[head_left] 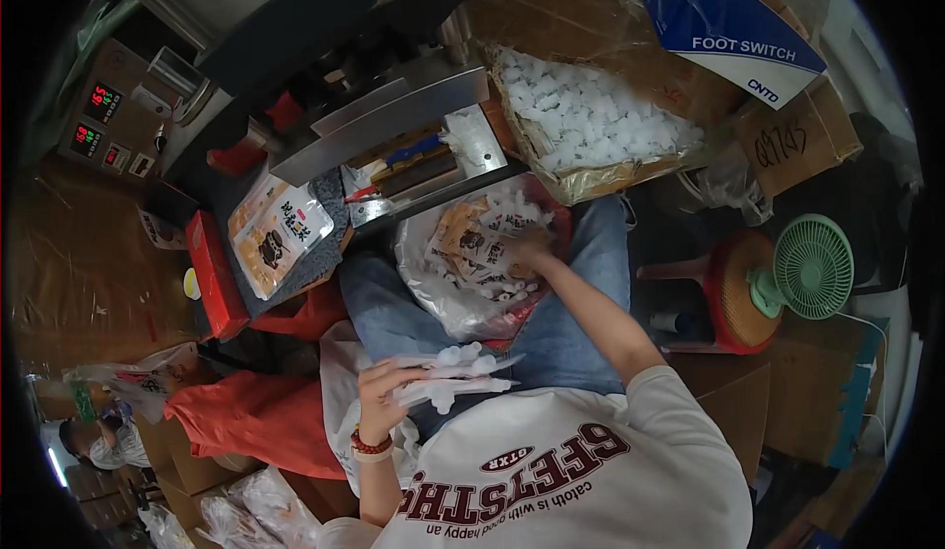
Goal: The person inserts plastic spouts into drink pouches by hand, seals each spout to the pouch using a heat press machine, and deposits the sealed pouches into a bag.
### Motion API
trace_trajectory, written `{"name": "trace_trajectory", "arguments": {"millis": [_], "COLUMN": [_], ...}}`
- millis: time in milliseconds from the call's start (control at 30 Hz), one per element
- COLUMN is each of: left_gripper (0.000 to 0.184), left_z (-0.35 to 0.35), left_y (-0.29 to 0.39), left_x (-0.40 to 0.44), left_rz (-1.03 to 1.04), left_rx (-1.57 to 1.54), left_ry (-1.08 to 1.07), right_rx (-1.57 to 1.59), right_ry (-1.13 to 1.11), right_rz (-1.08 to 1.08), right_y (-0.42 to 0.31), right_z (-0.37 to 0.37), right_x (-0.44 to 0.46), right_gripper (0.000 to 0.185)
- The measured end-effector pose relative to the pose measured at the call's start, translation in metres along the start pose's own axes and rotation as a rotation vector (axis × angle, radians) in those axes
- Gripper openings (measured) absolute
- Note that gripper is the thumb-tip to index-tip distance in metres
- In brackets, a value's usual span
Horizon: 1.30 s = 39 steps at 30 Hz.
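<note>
My left hand (382,392), wearing a red beaded bracelet, is closed on a small stack of spout pouches (458,386). Their white spouts stick out to the right, above my shirt. My right hand (530,256) reaches into a clear plastic bag (418,288) between my knees. Its fingers are mostly hidden among the printed spout pouches (472,242) there, so their grip does not show. More white spouts peek out lower in the bag. Another printed pouch (281,234) lies flat on the grey work surface to the left.
A machine with a metal guard plate (384,121) stands in front, beside a control box (103,116) with lit digits. At the upper right is a lined box of white spouts (600,121). A green fan (812,266) sits on a stool (740,298); a red box (215,274) stands left.
</note>
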<state>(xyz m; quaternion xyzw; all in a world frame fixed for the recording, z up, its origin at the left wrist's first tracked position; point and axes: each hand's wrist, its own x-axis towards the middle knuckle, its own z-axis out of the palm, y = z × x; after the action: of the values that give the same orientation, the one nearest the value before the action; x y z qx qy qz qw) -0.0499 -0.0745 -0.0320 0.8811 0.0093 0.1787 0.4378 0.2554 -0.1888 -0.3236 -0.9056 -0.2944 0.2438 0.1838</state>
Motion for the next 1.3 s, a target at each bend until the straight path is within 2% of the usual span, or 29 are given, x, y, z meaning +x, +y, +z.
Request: {"name": "trace_trajectory", "arguments": {"millis": [67,100,167,200,267,300,367,400,433,467,500,533,567,600,667,700,767,800,833,867,900,1000,1033,1100,1167,1200,1233,1267,1300], "left_gripper": [0.021,0.021,0.023,0.026,0.026,0.026,0.025,0.024,0.024,0.015,0.007,0.007,0.011,0.015,0.014,0.012,0.016,0.02,0.02,0.026,0.033,0.042,0.042,0.038,0.036,0.032,0.03,0.022,0.022], "left_z": [-0.003,0.0,0.006,0.007,0.012,0.014,0.017,0.018,0.019,0.02,0.022,0.025,0.029,0.031,0.03,0.03,0.031,0.031,0.033,0.036,0.037,0.028,0.024,0.016,0.021,0.021,0.022,0.031,0.033], "left_y": [0.004,0.005,0.007,0.007,0.011,0.012,0.007,0.003,0.0,-0.003,-0.006,-0.009,-0.012,-0.014,-0.013,-0.012,-0.018,-0.02,-0.02,-0.008,0.006,0.045,0.027,-0.012,-0.017,-0.031,-0.043,-0.037,-0.035], "left_x": [-0.015,-0.016,-0.014,-0.016,-0.016,-0.016,-0.018,-0.02,-0.021,-0.021,-0.023,-0.026,-0.029,-0.028,-0.024,-0.025,-0.035,-0.038,-0.042,-0.035,-0.026,0.008,-0.007,-0.032,-0.039,-0.05,-0.061,-0.06,-0.058], "left_rz": [-0.264,-0.26,-0.222,-0.235,-0.228,-0.217,-0.242,-0.271,-0.269,-0.314,-0.361,-0.359,-0.371,-0.378,-0.36,-0.357,-0.397,-0.438,-0.438,-0.529,-0.616,-0.498,-0.497,-0.544,-0.545,-0.506,-0.465,-0.425,-0.421], "left_rx": [-0.046,-0.046,-0.098,-0.066,-0.089,-0.122,-0.117,-0.11,-0.113,-0.107,-0.1,-0.103,-0.153,-0.202,-0.199,-0.198,-0.25,-0.305,-0.305,-0.554,-0.803,-0.885,-0.881,-0.682,-0.695,-0.708,-0.719,-0.841,-0.841], "left_ry": [0.048,0.043,0.043,0.023,0.048,0.078,0.106,0.138,0.136,0.173,0.206,0.201,0.25,0.299,0.26,0.228,0.23,0.227,0.227,0.346,0.465,0.495,0.499,0.266,0.328,0.273,0.221,0.343,0.341], "right_rx": [0.215,0.218,0.046,0.054,0.286,0.287,0.487,0.485,0.55,0.613,0.61,0.615,0.619,0.625,0.618,0.619,0.607,0.607,0.636,0.662,0.661,0.651,0.666,0.677,0.227,0.226,0.376,0.525,0.526], "right_ry": [0.049,0.052,0.346,0.346,0.474,0.475,0.727,0.73,0.82,0.91,0.911,0.771,0.631,0.642,0.778,0.776,0.831,0.83,0.711,0.592,0.592,0.627,0.645,0.67,1.096,1.102,0.999,0.886,0.89], "right_rz": [0.732,0.735,0.702,0.701,0.684,0.686,0.531,0.537,0.481,0.42,0.423,0.555,0.684,0.688,0.491,0.489,0.412,0.41,0.427,0.442,0.44,0.358,0.301,0.248,0.164,0.168,0.322,0.473,0.473], "right_y": [-0.055,-0.066,-0.081,-0.081,-0.076,-0.071,-0.062,-0.059,-0.057,-0.056,-0.061,-0.065,-0.068,-0.058,-0.045,-0.041,-0.038,-0.038,-0.036,-0.034,-0.025,-0.024,-0.027,-0.031,-0.029,-0.031,-0.035,-0.036,-0.034], "right_z": [-0.031,-0.031,-0.025,-0.018,-0.001,0.006,0.013,0.014,0.014,0.011,0.0,-0.012,-0.023,-0.007,0.019,0.024,0.026,0.022,0.018,0.012,0.021,0.019,0.016,0.016,0.03,0.03,0.029,0.03,0.028], "right_x": [-0.018,-0.024,-0.036,-0.035,-0.031,-0.031,-0.032,-0.033,-0.033,-0.032,-0.039,-0.046,-0.051,-0.042,-0.026,-0.025,-0.025,-0.026,-0.027,-0.028,-0.02,-0.012,-0.016,-0.018,-0.01,-0.007,-0.004,-0.001,0.004], "right_gripper": [0.097,0.097,0.074,0.074,0.067,0.067,0.067,0.067,0.074,0.081,0.081,0.081,0.082,0.082,0.08,0.08,0.054,0.054,0.045,0.037,0.037,0.026,0.024,0.022,0.022,0.022,0.022,0.022,0.022]}}
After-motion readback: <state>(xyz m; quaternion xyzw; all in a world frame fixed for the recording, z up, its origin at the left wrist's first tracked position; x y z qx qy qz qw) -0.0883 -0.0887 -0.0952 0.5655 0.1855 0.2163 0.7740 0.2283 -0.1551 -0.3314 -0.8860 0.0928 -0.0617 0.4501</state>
